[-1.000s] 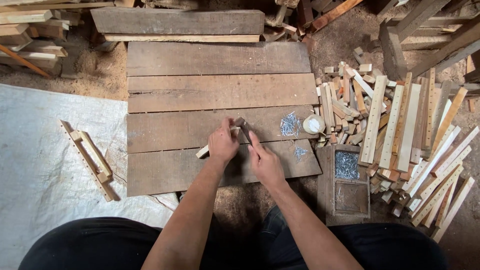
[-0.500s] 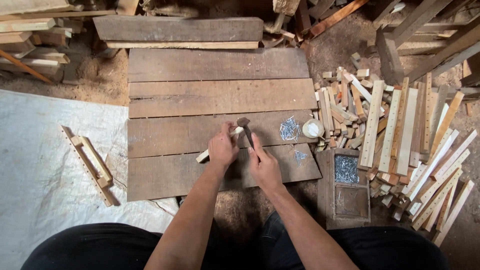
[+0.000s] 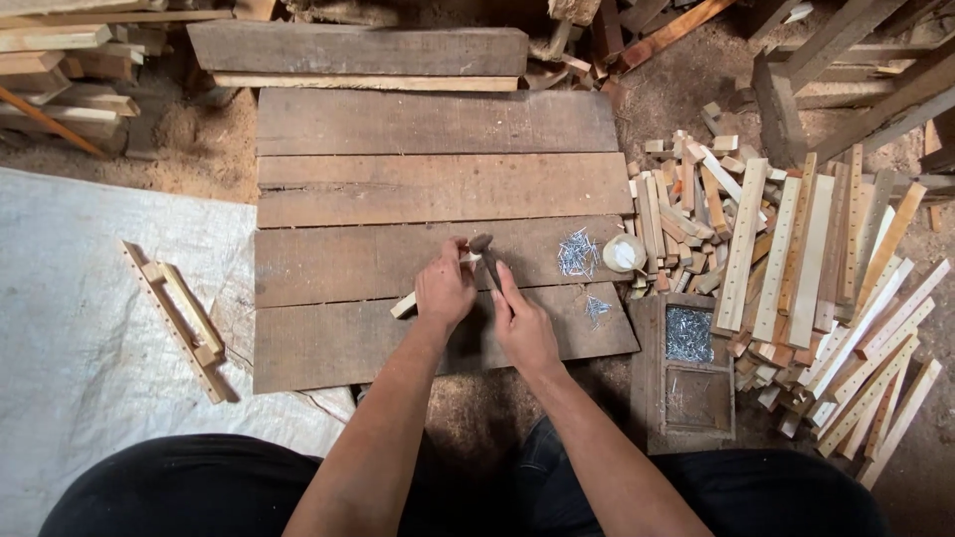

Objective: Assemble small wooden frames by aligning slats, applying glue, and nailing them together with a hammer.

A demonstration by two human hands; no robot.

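Starting far left: white tarp (image 3: 90, 328) on the floor w/ a small assembled wooden frame (image 3: 179, 318) lying on it, a long drilled strip w/ shorter pieces across. Stacked lumber (image 3: 70, 70) sits upper left.

Centre: four wide dark planks (image 3: 428, 189) laid side by side on the floor as the work surface, one thicker board (image 3: 358, 48) across the far end. Left hand (image 3: 445, 290) rests on the third plank, fingers curled down onto a pale wood strip (image 3: 404, 304); the strip's end sticks out lower left of the hand, rest is hidden under it. Left grip is pinched onto that strip, exact finger contact not visible. Right hand (image 3: 522, 326) is just beside the left, touching or nearly so, grip wrapped round the handle of a dark hammer (image 3: 484, 251); hammer head is up near the left fingertips, above the strip.

Right of hands: loose pile of nails (image 3: 575, 253) on the plank, a smaller scatter (image 3: 597, 308) nearer the person, a small white round container (image 3: 625, 253) at the plank edge. Further right: wooden tray box (image 3: 649, 398) w/ two compartments, the far one full of nails. Far right: big heap of pale drilled strips and offcuts (image 3: 796, 259) on the dirt floor.
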